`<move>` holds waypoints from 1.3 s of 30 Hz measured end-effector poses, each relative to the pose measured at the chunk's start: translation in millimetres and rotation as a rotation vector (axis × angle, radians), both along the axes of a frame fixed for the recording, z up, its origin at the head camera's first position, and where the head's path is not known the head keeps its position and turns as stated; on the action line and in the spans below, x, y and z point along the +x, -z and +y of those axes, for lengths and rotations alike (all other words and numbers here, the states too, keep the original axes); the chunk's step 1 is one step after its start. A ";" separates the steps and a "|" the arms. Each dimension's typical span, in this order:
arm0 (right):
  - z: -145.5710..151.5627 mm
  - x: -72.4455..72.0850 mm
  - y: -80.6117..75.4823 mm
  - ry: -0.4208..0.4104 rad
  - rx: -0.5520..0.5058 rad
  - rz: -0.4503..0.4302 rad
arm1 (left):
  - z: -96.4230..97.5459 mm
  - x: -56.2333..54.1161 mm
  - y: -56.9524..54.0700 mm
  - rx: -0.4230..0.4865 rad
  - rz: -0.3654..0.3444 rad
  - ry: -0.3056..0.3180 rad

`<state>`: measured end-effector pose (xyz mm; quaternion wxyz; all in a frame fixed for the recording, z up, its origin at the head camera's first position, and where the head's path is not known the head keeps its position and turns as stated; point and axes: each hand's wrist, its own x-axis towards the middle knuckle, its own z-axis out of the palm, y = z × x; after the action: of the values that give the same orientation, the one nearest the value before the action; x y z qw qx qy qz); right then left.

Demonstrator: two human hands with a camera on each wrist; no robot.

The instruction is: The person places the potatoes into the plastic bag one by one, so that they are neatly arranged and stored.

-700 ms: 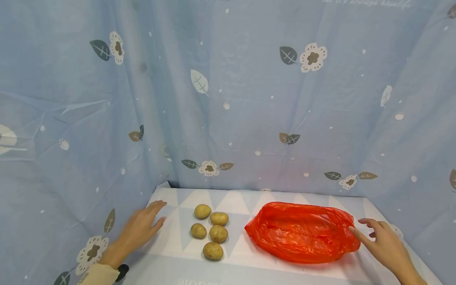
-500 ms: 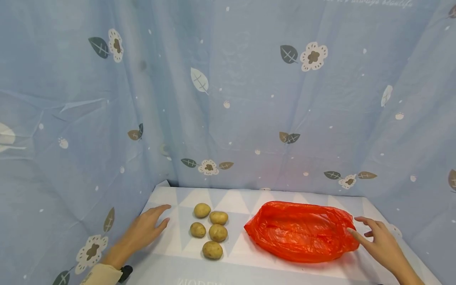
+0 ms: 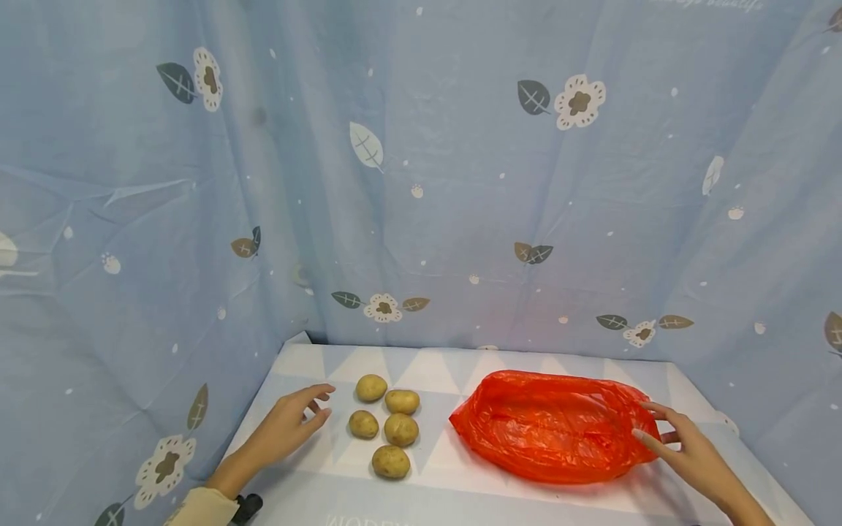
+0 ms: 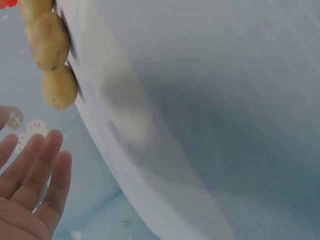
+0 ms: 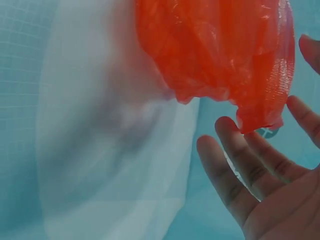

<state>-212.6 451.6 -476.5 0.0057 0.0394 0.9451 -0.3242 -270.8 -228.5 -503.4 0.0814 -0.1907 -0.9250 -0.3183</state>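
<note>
Several potatoes [image 3: 400,429] lie in a loose group left of the middle of the table. My left hand [image 3: 289,427] hovers to their left with its fingers apart, holding nothing; the left wrist view shows the potatoes [image 4: 50,42] beyond my fingers. A red plastic bag [image 3: 552,431] lies on the right with its mouth spread wide. Beside the bag's right end is my right hand [image 3: 687,449], thumb and fingers parted around the edge. In the right wrist view the fingers reach close to the red film; whether they touch it I cannot tell.
The white and grey patterned table [image 3: 309,497] meets a blue floral curtain [image 3: 454,183] at the back. More curtain [image 3: 99,329] hangs close along the left side. A black wrist strap [image 3: 246,509] shows below my left sleeve.
My left hand has moved right, closer to the potatoes. My right hand has shifted slightly left to the bag's end. The potatoes and bag stay in place.
</note>
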 end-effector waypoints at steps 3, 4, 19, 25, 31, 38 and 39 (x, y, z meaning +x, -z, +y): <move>-0.2 -0.7 1.9 0.007 -0.020 -0.019 | 3.2 0.2 -0.7 0.035 -0.033 0.010; -0.1 -1.1 2.5 0.007 -0.023 -0.022 | 4.4 0.6 -1.0 0.043 -0.044 0.012; 7.0 -5.3 11.4 0.001 -0.146 -0.087 | 14.9 3.5 6.6 0.142 -0.092 0.145; 12.1 -5.6 13.5 0.000 -0.213 -0.134 | 22.2 6.3 6.0 0.146 -0.138 0.201; 17.1 -3.9 18.5 -0.030 -0.264 -0.140 | 29.7 7.3 8.4 0.160 -0.175 0.266; 17.5 -6.5 21.2 -0.024 -0.276 -0.161 | 35.5 7.6 11.8 0.188 -0.207 0.288; 17.3 -7.0 21.2 -0.021 -0.275 -0.164 | 36.5 7.8 12.3 0.190 -0.212 0.296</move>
<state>-219.5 468.9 -497.7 0.0917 0.0546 0.8886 -0.4462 -262.9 -192.0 -515.8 -0.0466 -0.2813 -0.8561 -0.4311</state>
